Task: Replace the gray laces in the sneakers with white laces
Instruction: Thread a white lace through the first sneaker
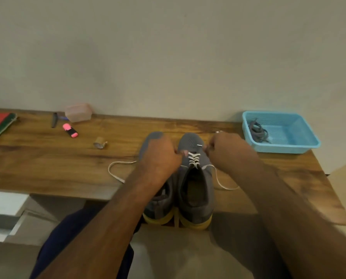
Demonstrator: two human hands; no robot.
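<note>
- Right now the person sits at a wooden table (47,158) with a pair of gray sneakers side by side, toes to the wall and heels at the near edge, which puts the eyelets straight under the hands.
- On the right sneaker (195,186) a white lace (194,160) already crosses the lower eyelets in a few rows; its upper eyelets look unthreaded, so I judge this shoe partly done.
- Curled fingers of the left hand (160,154) sit at the sneaker's left eyelet row, seemingly pinching one lace end, though the motion blur leaves some doubt.
- Across from it, the right hand (226,148) is closed at the right eyelet row, and a pale tip shows just beside its fingers; it seems to draw the other end outward, probably to even the lace and take up slack.
- Loose lace trails onto the table on both sides: a loop to the left and a curve to the right.
- Much of the left sneaker (158,204) lies under the left forearm; I cannot tell how it is laced.
- Removed gray laces (257,131) lie bundled in a blue plastic basket (305,144) at the right, out of the way.
- Farther left lie a pink highlighter (70,130), a pinkish lidded box (78,113) and a small tape roll (100,143), well apart from the work.
</note>
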